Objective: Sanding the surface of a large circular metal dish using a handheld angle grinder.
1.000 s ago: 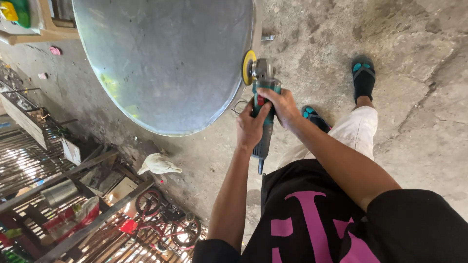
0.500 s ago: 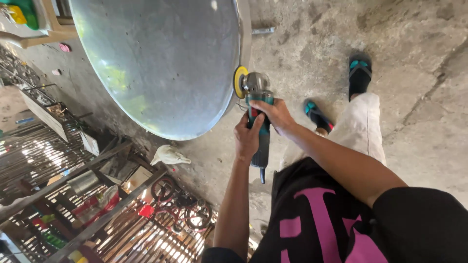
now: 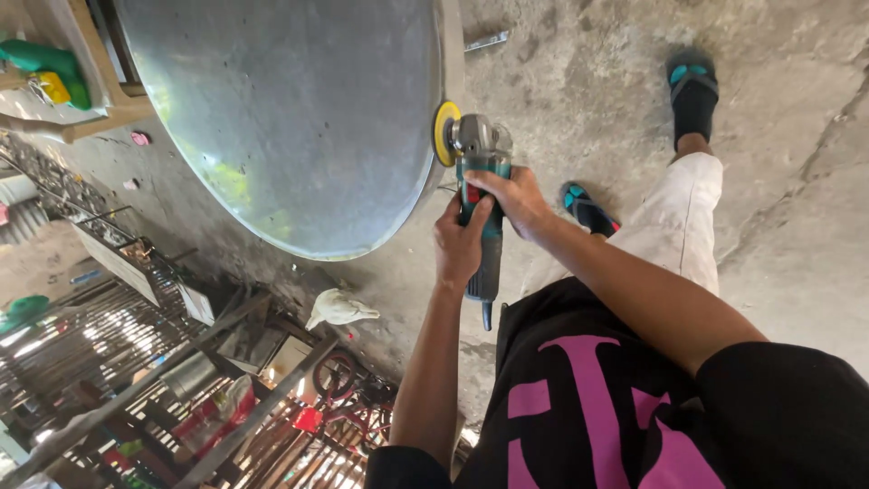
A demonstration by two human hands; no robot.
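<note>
I hold an angle grinder (image 3: pixel 480 195) in both hands; my left hand (image 3: pixel 460 244) is wrapped around the teal and black body of the tool, fingers closed tight on it, thumb toward the head; my right hand (image 3: pixel 518 195) grips it just above, nearer the grey gear head, fingers curled shut over the top and side of the housing. The grinder points away from me, its tail end and cord stub hanging down below my left hand; at its head sits a yellow disc (image 3: pixel 445 132), edge-on, and that disc meets the rim of a large round metal sheet (image 3: pixel 299 118), dull and shiny grey, which fills the upper left of what I see; whether the disc presses or only brushes the rim I cannot tell.

Below me is a rough concrete floor (image 3: pixel 797 181); my feet are in black sandals with teal straps, one (image 3: pixel 692 86) well ahead, the other (image 3: pixel 587 208) just beside my right wrist. A crumpled white rag (image 3: pixel 339 308) lies on the floor under the sheet's lower edge; metal grating (image 3: pixel 100 344) and clutter fill the lower left.
</note>
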